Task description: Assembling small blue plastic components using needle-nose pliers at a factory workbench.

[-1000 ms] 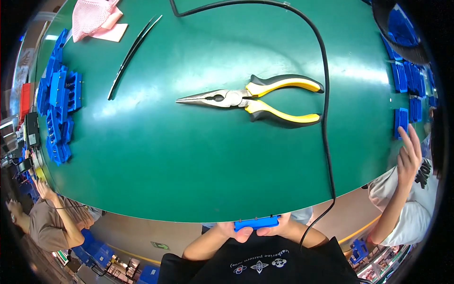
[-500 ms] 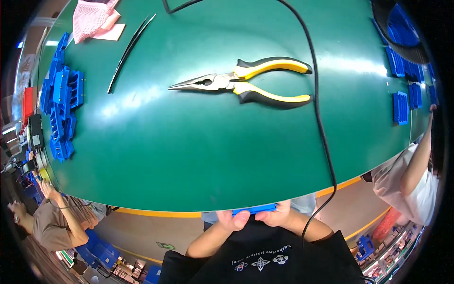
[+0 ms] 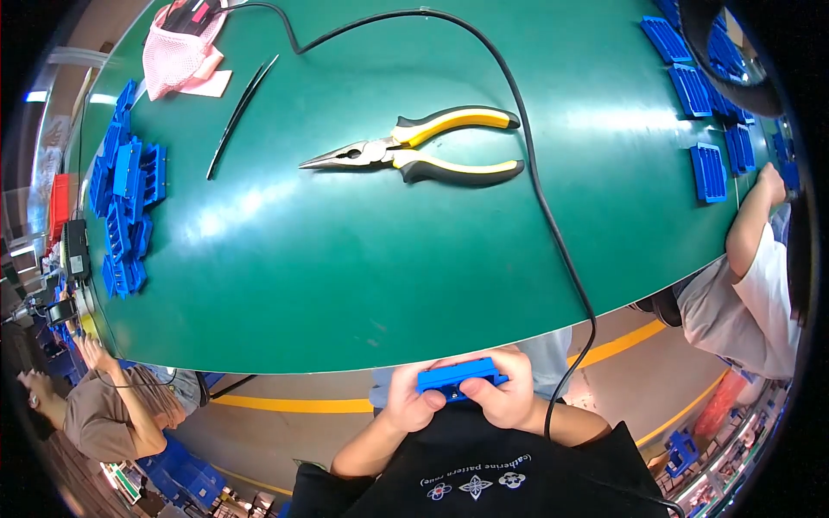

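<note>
Both hands grip one blue plastic block-shaped housing (image 3: 456,374) in front of my body, just off the near edge of the green table (image 3: 328,276). My left hand (image 3: 406,401) closes round its left end, thumb against the near side. Round the right end, my right hand (image 3: 511,395) is closed too, its thumb pressing the near face beside small openings. The fingers behind the housing are mostly hidden. Beyond the hands, long-nose pliers (image 3: 375,153) with yellow and black handles lie on the table, jaws toward the left. Dark tweezers (image 3: 235,121) lie farther left.
A black cable (image 3: 546,194) runs across the table and over its near edge by my right arm. Blue housings are heaped at the left (image 3: 129,186), with more at the right (image 3: 710,173). A pink mesh pouch (image 3: 177,60) lies far left. People sit on either side.
My hands have lifted the blue housing and tilted it, so more of its near side shows. The view has shifted slightly; pliers and tweezers lie as before.
</note>
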A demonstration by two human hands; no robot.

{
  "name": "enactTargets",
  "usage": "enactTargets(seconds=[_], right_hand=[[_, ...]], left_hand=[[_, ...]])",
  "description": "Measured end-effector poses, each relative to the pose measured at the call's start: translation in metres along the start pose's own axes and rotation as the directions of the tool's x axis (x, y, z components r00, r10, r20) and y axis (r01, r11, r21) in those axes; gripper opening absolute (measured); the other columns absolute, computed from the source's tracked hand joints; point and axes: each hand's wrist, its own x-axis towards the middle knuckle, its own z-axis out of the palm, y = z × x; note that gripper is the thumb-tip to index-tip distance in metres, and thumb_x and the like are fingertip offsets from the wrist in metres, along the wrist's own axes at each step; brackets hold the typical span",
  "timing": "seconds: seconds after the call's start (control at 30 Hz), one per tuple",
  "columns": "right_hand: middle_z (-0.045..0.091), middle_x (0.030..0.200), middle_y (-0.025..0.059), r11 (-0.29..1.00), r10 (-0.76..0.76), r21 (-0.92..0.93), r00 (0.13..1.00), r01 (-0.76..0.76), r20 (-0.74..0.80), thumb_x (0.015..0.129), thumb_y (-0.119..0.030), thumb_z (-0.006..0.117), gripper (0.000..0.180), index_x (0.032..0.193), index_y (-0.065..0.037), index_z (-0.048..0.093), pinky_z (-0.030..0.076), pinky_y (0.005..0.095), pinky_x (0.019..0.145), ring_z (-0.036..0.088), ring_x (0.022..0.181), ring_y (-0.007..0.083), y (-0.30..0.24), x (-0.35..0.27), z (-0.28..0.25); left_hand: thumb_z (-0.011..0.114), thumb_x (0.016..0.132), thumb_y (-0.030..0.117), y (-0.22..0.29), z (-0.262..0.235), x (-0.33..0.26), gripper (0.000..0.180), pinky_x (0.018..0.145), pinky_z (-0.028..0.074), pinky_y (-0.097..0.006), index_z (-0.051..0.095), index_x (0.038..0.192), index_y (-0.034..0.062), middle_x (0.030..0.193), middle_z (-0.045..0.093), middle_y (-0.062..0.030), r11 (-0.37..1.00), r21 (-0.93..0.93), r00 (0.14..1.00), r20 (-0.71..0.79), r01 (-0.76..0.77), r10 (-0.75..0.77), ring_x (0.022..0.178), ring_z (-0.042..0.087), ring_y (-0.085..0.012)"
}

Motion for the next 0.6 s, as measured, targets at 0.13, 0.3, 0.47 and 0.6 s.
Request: enactTargets(seconds=[0.13, 0.3, 0.47, 0.6], right_hand=[[0.068, 0.096, 0.0096, 0.998, 0.034, 0.057, 0.998, -0.031, -0.06, 0.089, -0.023, 0.064, 0.029, 0.101, 0.003, 0.064, 0.048, 0.0282, 0.075, 0.064, 0.084, 0.0167, -0.005, 0.0, 0.002], [0.066, 0.086, 0.0048, 0.995, 0.082, 0.075, 0.987, -0.072, -0.138, 0.089, -0.021, 0.065, 0.026, 0.096, 0.003, 0.063, 0.047, 0.0247, 0.068, 0.06, 0.077, 0.0105, 0.002, -0.005, 0.006], [0.065, 0.082, 0.004, 0.994, 0.098, 0.054, 0.987, -0.091, -0.128, 0.088, -0.024, 0.067, 0.028, 0.096, 0.003, 0.063, 0.047, 0.025, 0.065, 0.059, 0.073, 0.0105, 0.007, -0.01, 0.002], [0.065, 0.081, 0.0043, 0.999, 0.05, -0.01, 0.993, -0.051, -0.107, 0.087, -0.027, 0.068, 0.031, 0.095, 0.002, 0.063, 0.046, 0.0257, 0.063, 0.058, 0.072, 0.0109, 0.006, -0.006, 0.0]], left_hand=[[0.058, 0.087, 0.054, 0.002, 0.0, 0.004, 0.07, 0.091, 0.043, -0.033, 0.052, 0.123, -0.005, 0.116, 0.059, -0.0108, 1.0, 0.007, 0.999, 0.027, 0.017, -0.018, 0.105, 0.056, -0.0201], [0.059, 0.088, 0.051, 0.002, 0.006, 0.008, 0.063, 0.092, 0.041, -0.034, 0.054, 0.12, -0.0039, 0.116, 0.058, -0.0103, 1.0, 0.021, 0.998, -0.064, 0.006, -0.004, 0.106, 0.055, -0.0208], [0.059, 0.091, 0.043, 0.001, 0.008, 0.009, 0.055, 0.092, 0.041, -0.034, 0.054, 0.12, -0.0041, 0.117, 0.058, -0.0113, 0.997, 0.057, 0.995, -0.078, -0.058, 0.063, 0.105, 0.055, -0.0213], [0.059, 0.091, 0.042, -0.005, 0.005, 0.007, 0.054, 0.092, 0.041, -0.035, 0.055, 0.118, -0.0043, 0.116, 0.058, -0.0118, 0.989, 0.103, 0.992, -0.063, -0.102, 0.109, 0.105, 0.056, -0.0224]])
